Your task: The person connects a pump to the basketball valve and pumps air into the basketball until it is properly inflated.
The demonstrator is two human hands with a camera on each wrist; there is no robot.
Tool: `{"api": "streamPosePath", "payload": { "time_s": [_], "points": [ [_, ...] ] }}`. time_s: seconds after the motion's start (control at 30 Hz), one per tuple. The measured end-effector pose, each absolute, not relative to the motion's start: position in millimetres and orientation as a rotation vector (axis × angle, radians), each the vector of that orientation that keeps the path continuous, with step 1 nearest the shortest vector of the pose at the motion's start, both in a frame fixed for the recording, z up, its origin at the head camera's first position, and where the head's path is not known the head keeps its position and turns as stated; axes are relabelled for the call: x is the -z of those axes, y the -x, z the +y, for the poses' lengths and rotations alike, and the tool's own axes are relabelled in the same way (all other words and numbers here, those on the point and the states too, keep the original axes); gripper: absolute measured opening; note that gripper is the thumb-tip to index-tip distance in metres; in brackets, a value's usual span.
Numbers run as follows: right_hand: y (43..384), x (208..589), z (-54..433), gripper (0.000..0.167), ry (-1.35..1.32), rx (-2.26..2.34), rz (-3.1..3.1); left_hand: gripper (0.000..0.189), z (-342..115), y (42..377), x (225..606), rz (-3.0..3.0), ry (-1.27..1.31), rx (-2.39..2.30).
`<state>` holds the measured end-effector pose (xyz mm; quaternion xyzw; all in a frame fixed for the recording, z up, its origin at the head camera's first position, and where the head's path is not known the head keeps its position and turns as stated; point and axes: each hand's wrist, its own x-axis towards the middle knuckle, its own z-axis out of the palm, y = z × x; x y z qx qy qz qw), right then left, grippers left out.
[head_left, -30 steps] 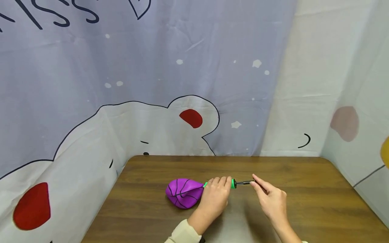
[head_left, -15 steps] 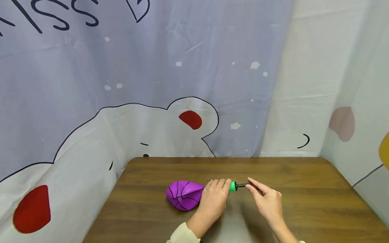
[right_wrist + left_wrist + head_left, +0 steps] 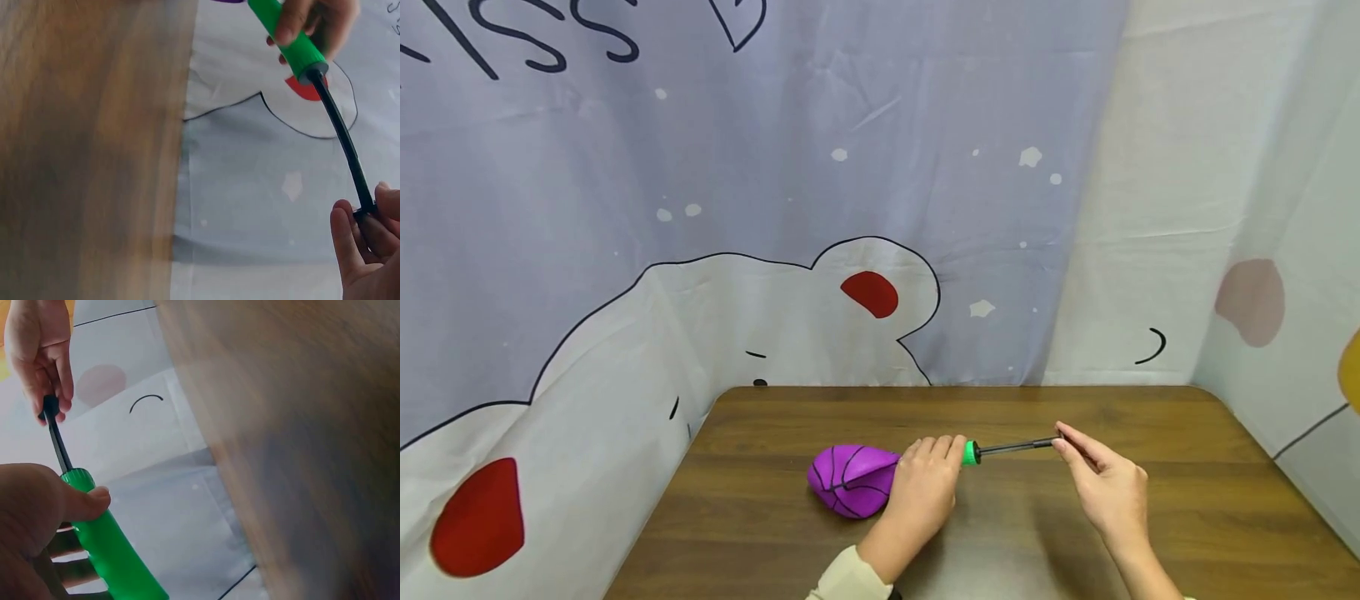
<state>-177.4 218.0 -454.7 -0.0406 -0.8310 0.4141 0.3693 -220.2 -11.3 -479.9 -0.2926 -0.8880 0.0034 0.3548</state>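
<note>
A green hand pump [image 3: 115,550] is gripped round its barrel by my left hand [image 3: 925,487]. From the barrel's right end a black pump rod [image 3: 1018,447] extends well out. My right hand [image 3: 1108,487] pinches the small black handle [image 3: 364,211] at the rod's end between thumb and fingers. Left of the pump lies a purple ball [image 3: 850,482] with black basketball lines, partly deflated and creased to a point toward my left hand. That hand hides where the ball and pump meet.
Beneath everything is a brown wood-grain table [image 3: 760,533]. A printed curtain [image 3: 760,200] with a bear drawing hangs behind and along the sides, close to the table's back edge.
The pump rod first slid partly into the barrel as my right hand moved left, then came out farther as that hand pulled right. My left hand and the ball stay nearly in place.
</note>
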Motion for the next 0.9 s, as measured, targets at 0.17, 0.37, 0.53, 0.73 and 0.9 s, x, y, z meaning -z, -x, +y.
{"api": "streamPosePath", "payload": {
  "time_s": [0.17, 0.37, 0.53, 0.73, 0.9],
  "points": [
    [181.8, 463.2, 198.2, 0.024, 0.052, -1.079, -2.100, 0.052, -11.0, 219.3, 478.8, -2.239, 0.784, -0.036],
    [187.4, 477.8, 172.3, 0.027, -0.078, -1.106, -2.066, 0.050, -10.6, 219.5, 477.3, -2.208, 0.802, -0.040],
    [188.8, 484.6, 161.1, 0.028, -0.156, -1.164, -2.097, 0.046, -11.0, 219.0, 479.3, -2.197, 0.818, -0.014],
    [185.7, 476.7, 173.6, 0.028, -0.111, -1.123, -2.082, 0.045, -10.6, 218.5, 481.1, -2.210, 0.803, 0.024],
    [183.4, 465.0, 191.8, 0.025, 0.011, -1.032, -2.064, 0.050, -14.4, 218.9, 479.7, -2.244, 0.782, 0.039]
  ]
}}
